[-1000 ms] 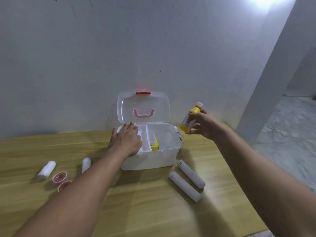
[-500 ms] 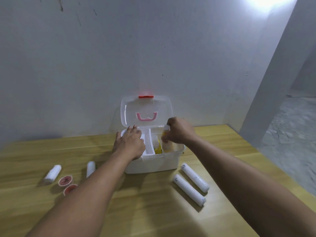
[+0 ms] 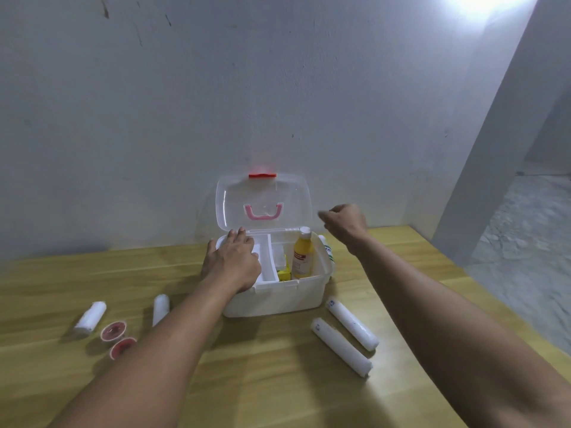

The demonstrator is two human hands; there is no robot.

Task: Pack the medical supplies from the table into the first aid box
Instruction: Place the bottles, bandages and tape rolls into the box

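Left hand flat on box; right hand seemingly empty.

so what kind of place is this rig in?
Probably a bare spare room or makeshift recording spot, not a clinic: a plain wooden table pushed against a scuffed, unpainted-looking wall, a rough concrete floor to the right, and no other furniture in view.

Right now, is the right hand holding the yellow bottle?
No, the yellow bottle stands inside the white box, apart from the right hand.
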